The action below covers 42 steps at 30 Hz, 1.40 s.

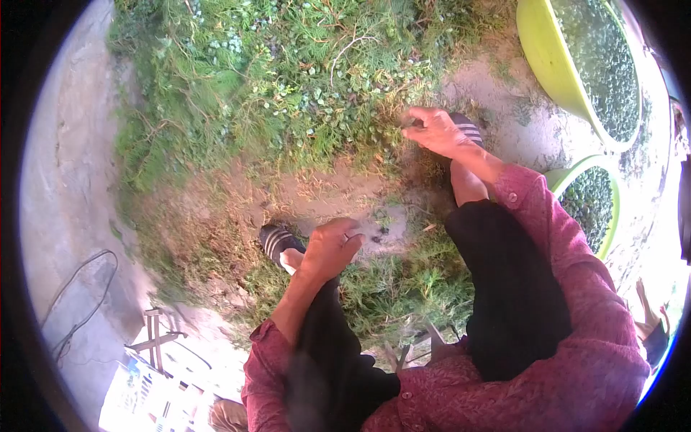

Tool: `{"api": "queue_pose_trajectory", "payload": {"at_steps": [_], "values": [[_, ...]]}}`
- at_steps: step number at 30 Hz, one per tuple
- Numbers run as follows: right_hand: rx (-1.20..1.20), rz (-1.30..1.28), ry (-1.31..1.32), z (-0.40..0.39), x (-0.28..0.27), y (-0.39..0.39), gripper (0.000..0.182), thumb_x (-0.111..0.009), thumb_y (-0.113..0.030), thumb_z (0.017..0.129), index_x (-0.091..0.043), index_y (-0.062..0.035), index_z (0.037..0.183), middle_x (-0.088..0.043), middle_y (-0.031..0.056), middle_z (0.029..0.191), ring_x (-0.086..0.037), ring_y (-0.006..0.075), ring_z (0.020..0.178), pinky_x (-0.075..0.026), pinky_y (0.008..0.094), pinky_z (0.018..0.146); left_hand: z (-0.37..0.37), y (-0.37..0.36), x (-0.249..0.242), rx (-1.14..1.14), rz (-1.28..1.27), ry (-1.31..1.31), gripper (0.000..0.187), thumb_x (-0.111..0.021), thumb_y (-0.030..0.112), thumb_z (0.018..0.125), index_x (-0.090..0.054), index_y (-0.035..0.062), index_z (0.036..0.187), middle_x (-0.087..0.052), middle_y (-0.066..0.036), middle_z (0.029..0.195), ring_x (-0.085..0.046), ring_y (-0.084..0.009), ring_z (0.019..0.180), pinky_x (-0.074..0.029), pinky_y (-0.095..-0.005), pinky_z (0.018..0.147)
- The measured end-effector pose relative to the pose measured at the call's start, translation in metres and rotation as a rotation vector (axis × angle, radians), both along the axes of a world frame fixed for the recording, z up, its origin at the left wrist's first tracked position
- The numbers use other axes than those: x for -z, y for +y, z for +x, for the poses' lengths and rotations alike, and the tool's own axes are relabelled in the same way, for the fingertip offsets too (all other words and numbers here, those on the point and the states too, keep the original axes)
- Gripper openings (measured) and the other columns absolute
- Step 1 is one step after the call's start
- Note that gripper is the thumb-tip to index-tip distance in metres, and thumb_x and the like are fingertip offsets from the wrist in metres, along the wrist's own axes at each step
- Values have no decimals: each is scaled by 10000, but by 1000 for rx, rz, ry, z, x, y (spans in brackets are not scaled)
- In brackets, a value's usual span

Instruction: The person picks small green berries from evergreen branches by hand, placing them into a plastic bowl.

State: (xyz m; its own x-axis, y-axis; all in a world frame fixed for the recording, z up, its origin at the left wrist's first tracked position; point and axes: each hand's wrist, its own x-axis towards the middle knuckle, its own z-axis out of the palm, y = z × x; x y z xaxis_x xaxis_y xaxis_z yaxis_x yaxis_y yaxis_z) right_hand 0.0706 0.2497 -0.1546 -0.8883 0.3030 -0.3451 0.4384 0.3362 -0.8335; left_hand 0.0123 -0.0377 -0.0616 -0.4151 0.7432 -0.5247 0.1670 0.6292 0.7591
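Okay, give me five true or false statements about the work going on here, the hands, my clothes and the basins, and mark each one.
1. The right hand is dipped into a basin. False: it is out over the greenery, beside a striped slipper.
2. Two green-rimmed basins, a larger one and a smaller one, stand on the right. True.
3. The smaller basin is the farther one. False: it is the nearer.
4. The left hand is lower in the picture than the right. True.
5. The shirt is blue. False: it is pinkish red.
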Motion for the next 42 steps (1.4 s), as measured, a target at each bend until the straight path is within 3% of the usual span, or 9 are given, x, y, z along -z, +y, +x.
{"api": "queue_pose_trajectory", "payload": {"at_steps": [4,8,14,20,24,28,35,38,42], "values": [[-160,234,17,-10,19,-9,172,-575,-177,680,-600,-28,762,-579,178,652,-581,299,600,-467,359,591,-2,16,-6,23,-77,-93,290,-622,198,753,-582,-6,955,-613,-127,813,-596,-177,727,-467,-292,655],[-141,198,-34,-5,7,-16,157,-568,-163,680,-596,-26,750,-582,162,650,-587,287,600,-467,354,584,-5,33,-6,6,-153,-171,272,-582,220,802,-590,-15,938,-622,-107,809,-589,-178,703,-471,-301,650],[-249,63,245,-11,-60,-53,86,-601,-72,679,-558,-28,739,-571,128,673,-583,246,628,-450,326,546,-1,53,7,-778,265,-1140,346,-435,295,902,-477,37,1128,-558,-107,1021,-545,-217,868,-443,-365,754],[-380,-10,402,-14,-74,-71,122,-569,-96,670,-520,-13,745,-550,129,659,-565,279,606,-456,357,535,-1,63,-6,-1086,271,-1122,316,-470,289,888,-526,1,1006,-593,-105,874,-561,-194,795,-459,-341,696],[-290,-655,-30,-14,-87,-49,192,-551,-102,758,-580,-36,936,-590,31,726,-576,137,641,-440,262,531,-5,54,1,-992,298,-1098,250,-495,242,878,-531,11,965,-599,-102,824,-566,-182,706,-466,-322,638],[-34,-931,-282,-5,-77,-24,262,-540,-233,813,-578,-40,987,-587,-1,775,-544,72,658,-420,196,528,-8,56,-8,-933,293,-902,174,-539,178,856,-534,5,874,-589,-92,756,-538,-151,581,-453,-270,533],[-86,-942,-365,-23,-86,-36,336,-595,-348,802,-589,-53,962,-575,-7,744,-540,72,666,-429,208,543,-11,59,-15,-624,100,-705,163,-601,142,812,-560,2,885,-556,-61,672,-529,-138,541,-445,-256,494],[-453,-700,-233,-28,-80,-40,346,-649,-358,755,-604,-52,911,-587,24,751,-545,102,641,-462,243,570,-9,60,-18,-594,95,-768,168,-610,141,804,-558,-2,875,-556,-58,679,-525,-132,542,-443,-242,499],[-268,-827,-332,-23,-79,-42,304,-657,-306,749,-609,-43,894,-592,26,714,-551,99,616,-465,237,561,-9,55,-18,-564,105,-777,145,-602,127,807,-557,-3,854,-556,-56,691,-526,-128,554,-444,-246,499]]}}
